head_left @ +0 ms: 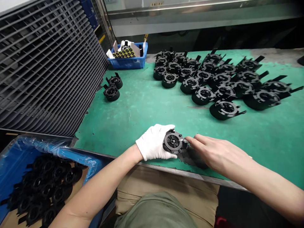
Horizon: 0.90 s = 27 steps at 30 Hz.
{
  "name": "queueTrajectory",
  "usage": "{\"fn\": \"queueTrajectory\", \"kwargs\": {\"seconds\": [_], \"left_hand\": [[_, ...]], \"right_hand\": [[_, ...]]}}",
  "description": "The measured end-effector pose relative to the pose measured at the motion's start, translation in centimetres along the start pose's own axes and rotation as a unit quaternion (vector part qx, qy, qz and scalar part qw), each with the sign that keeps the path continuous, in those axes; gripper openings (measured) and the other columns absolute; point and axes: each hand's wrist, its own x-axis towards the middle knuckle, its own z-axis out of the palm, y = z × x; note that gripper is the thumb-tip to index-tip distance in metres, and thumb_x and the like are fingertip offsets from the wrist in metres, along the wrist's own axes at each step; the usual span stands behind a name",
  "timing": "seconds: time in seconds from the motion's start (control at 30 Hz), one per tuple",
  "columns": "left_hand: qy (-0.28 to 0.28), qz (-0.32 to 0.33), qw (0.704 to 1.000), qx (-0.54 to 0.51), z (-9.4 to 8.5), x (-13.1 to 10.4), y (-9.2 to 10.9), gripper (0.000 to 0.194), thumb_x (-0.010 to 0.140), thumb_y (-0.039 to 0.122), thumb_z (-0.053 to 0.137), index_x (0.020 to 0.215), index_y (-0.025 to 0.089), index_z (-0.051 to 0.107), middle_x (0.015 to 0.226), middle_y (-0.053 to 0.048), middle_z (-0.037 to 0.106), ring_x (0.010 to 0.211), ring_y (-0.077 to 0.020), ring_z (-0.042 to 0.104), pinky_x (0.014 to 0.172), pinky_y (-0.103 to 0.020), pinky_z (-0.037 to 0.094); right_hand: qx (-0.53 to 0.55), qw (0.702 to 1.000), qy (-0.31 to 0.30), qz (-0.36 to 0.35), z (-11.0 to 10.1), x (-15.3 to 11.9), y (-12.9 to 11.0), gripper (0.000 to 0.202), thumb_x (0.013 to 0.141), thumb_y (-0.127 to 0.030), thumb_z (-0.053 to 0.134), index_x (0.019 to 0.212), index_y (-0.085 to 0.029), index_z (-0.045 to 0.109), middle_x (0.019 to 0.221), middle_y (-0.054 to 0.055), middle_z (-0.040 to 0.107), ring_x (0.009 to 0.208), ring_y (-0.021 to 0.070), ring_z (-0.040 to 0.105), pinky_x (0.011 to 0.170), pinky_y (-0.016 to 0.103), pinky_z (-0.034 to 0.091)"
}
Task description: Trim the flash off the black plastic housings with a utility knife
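White-gloved left hand (154,142) had fingers curled round a black circular housing (174,142) over the green counter (140,110); bare right hand (211,150): fingers bunched at its rim, couldn't tell holding what.

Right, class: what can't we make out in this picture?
Head view:
Black part: left edge covered by the gloved left hand.
Right hand: whether it grips anything, too small to tell.
Blue basket: lower contents hidden by its front wall.
Blue bin: cut off by left and bottom edges.
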Motion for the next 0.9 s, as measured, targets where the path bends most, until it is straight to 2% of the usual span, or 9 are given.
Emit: {"fn": "queueTrajectory", "kwargs": {"seconds": [0.1,0.23,0.3,0.4,0.5,0.6,0.7,0.8,0.9], "left_hand": [[0.003,-0.001,1.000,0.002,-0.3,0.1,0.3,0.120,0.083,0.085,0.110,0.173,0.018,0.069,0.157,-0.026,0.088,0.143,-0.0552,0.090,0.126,-0.072,0.074],[-0.004,0.006,1.000,-0.006,-0.7,0.3,0.9,0.104,0.087,0.081,0.109,0.164,0.019,0.074,0.143,-0.022,0.092,0.126,-0.0501,0.094,0.112,-0.065,0.079],[0.005,0.013,1.000,-0.016,-0.6,0.3,0.9,0.107,0.087,0.080,0.109,0.167,0.019,0.073,0.145,-0.022,0.092,0.127,-0.0499,0.095,0.112,-0.064,0.079],[0.023,0.040,0.999,-0.022,-0.4,0.3,0.6,0.110,0.088,0.071,0.109,0.179,0.024,0.067,0.160,-0.022,0.090,0.142,-0.0494,0.092,0.124,-0.064,0.077],[0.030,0.065,0.997,-0.018,0.0,0.2,0.0,0.109,0.089,0.067,0.110,0.181,0.027,0.067,0.168,-0.020,0.088,0.151,-0.0486,0.089,0.130,-0.065,0.074],[0.053,0.042,0.998,-0.003,0.7,0.0,-0.3,0.116,0.083,0.081,0.115,0.173,0.025,0.068,0.167,-0.023,0.086,0.151,-0.0507,0.088,0.132,-0.070,0.073],[0.115,-0.032,0.993,0.013,2.2,-0.7,-0.2,0.124,0.074,0.100,0.113,0.161,0.023,0.070,0.156,-0.023,0.085,0.142,-0.0507,0.089,0.127,-0.070,0.075],[0.144,-0.077,0.986,0.013,3.6,-1.2,0.3,0.124,0.066,0.115,0.104,0.145,0.024,0.073,0.139,-0.017,0.084,0.123,-0.0455,0.092,0.111,-0.064,0.079],[0.147,-0.068,0.987,0.011,4.1,-1.3,0.7,0.126,0.059,0.125,0.097,0.133,0.026,0.075,0.134,-0.016,0.084,0.120,-0.0453,0.091,0.111,-0.065,0.078]], "right_hand": [[-0.006,1.000,-0.014,-0.026,-0.4,0.2,0.4,0.045,0.109,-0.002,0.053,0.136,-0.022,0.082,0.092,0.002,0.073,0.071,0.0189,0.068,0.064,0.035,0.045],[-0.008,0.998,-0.028,-0.053,-0.8,0.4,1.1,0.056,0.106,-0.001,0.057,0.153,-0.021,0.081,0.099,0.004,0.080,0.079,0.0210,0.075,0.068,0.035,0.051],[-0.003,0.997,-0.034,-0.068,-1.1,0.6,1.4,0.059,0.105,0.000,0.058,0.157,-0.020,0.080,0.102,0.005,0.081,0.080,0.0215,0.075,0.070,0.035,0.052],[0.013,0.995,-0.043,-0.095,-1.3,1.2,2.0,0.053,0.105,0.002,0.059,0.148,-0.019,0.081,0.097,0.003,0.076,0.072,0.0188,0.068,0.068,0.035,0.046],[0.034,0.993,-0.043,-0.109,-1.1,2.0,3.1,0.043,0.106,0.001,0.057,0.133,-0.022,0.083,0.089,0.000,0.071,0.064,0.0165,0.060,0.063,0.036,0.038],[0.056,0.994,-0.017,-0.087,-0.5,2.2,4.1,0.032,0.119,-0.011,0.056,0.129,-0.026,0.082,0.090,0.000,0.074,0.064,0.0167,0.064,0.062,0.036,0.040],[0.074,0.996,0.054,-0.020,0.1,0.9,3.6,0.034,0.130,-0.022,0.050,0.151,-0.027,0.077,0.105,0.004,0.084,0.073,0.0190,0.077,0.066,0.034,0.053],[0.076,0.988,0.123,0.061,0.4,-1.4,0.9,0.046,0.132,-0.022,0.049,0.173,-0.032,0.066,0.109,0.004,0.084,0.083,0.0234,0.083,0.076,0.036,0.062],[0.052,0.986,0.119,0.102,0.7,-3.2,-2.6,0.045,0.131,-0.024,0.059,0.174,-0.029,0.068,0.105,0.003,0.079,0.082,0.0224,0.081,0.074,0.035,0.062]]}}
